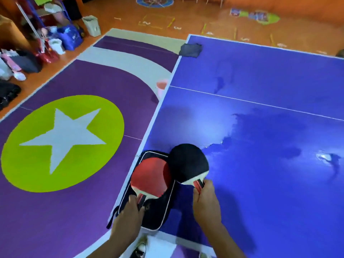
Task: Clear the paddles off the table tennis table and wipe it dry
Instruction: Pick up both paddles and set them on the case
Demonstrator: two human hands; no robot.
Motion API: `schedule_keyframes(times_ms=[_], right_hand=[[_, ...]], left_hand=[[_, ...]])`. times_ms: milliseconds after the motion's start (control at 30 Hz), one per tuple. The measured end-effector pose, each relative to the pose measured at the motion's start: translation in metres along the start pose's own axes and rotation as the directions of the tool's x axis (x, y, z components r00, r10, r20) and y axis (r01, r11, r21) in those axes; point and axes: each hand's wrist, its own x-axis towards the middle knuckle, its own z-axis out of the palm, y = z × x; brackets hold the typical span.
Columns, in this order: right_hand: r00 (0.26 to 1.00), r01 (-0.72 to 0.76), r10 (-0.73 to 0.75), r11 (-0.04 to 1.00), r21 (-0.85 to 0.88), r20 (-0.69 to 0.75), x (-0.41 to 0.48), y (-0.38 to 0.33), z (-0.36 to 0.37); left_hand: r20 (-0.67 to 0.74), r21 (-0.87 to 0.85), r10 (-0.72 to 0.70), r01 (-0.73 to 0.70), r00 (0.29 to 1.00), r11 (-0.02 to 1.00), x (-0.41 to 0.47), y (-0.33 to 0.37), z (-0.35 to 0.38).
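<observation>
- The surface [260, 81] is bounded by a white left edge. All the handling is crowded into its near-left corner, while wide room for sweeping strokes is left to the right and far side.
- A broad wet patch [270, 131] is spread through the middle, just right of the paddles. If a blade is dipped into it, water could be carried into the case.
- The case [158, 216] is laid right along the left edge, with a strap hanging over. A push from the right could send it to the floor.
- The red paddle [149, 177] is held over the case and the black paddle [188, 162] beside it. The blades overlap, so they may knock or snag together.
- The left hand [126, 220] has its fingers [133, 201] curled round the red paddle's handle. The right hand [206, 202] is closed round the black paddle's handle low down, so a slip is possible.
- A dark cloth [190, 50] is left at the far-left corner, well apart and partly overhanging; a long reach is needed.
</observation>
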Motion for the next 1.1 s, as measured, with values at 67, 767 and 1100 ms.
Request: schedule_keyframes(times_ms=[67,767,1100], right_hand=[[0.999,-0.038,0.038,0.999,-0.001,-0.027,-0.018,-0.011,0.018],[0.969,-0.214,0.242,0.922,-0.322,0.048,-0.104,-0.091,0.160],[0.994,-0.092,0.075,0.963,-0.255,-0.075,-0.125,-0.078,0.155]], left_hand=[[0.040,-0.063,0.070,-0.068,0.997,0.996,0.005,-0.018,0.002],[-0.009,0.037,0.623,-0.622,0.782,0.782,0.023,-0.108,-0.013],[0.044,0.051,0.643,-0.644,0.765,0.763,0.006,-0.116,-0.025]])
